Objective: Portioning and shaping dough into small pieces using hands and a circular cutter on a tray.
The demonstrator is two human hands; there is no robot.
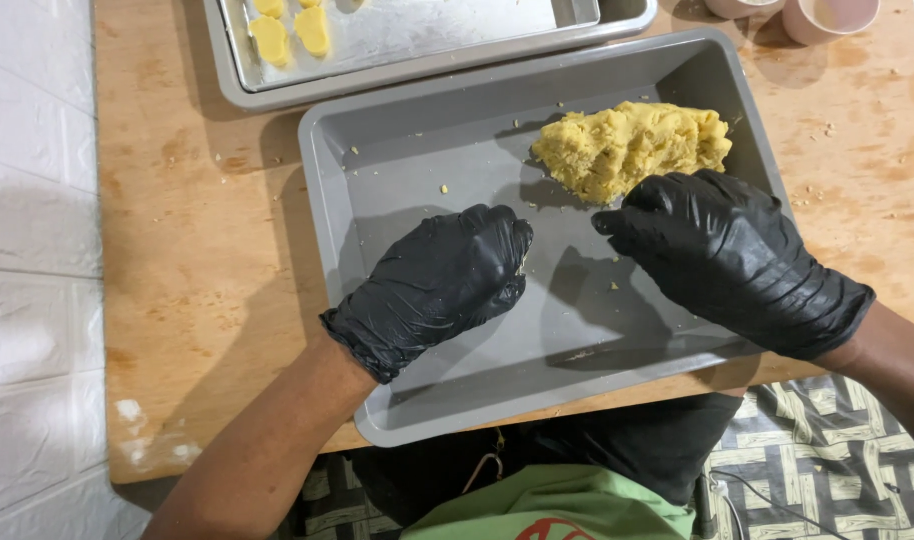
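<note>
Wooden table [207, 250], crumbly yellow dough [632, 145], gloved hands [577, 270]

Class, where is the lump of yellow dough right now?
The yellow dough sits in the far right corner of the grey tray, just beyond the gloved right hand.

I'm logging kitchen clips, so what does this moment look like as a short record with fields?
left hand: black-gloved, curled above the grey tray, contents hidden
right hand: black-gloved, fingertips at the yellow dough lump
dough: heaped in the tray's far right corner
second tray: metal tray beyond, holding shaped yellow pieces
surface: wooden table
cups: two pale cups at far right
</note>
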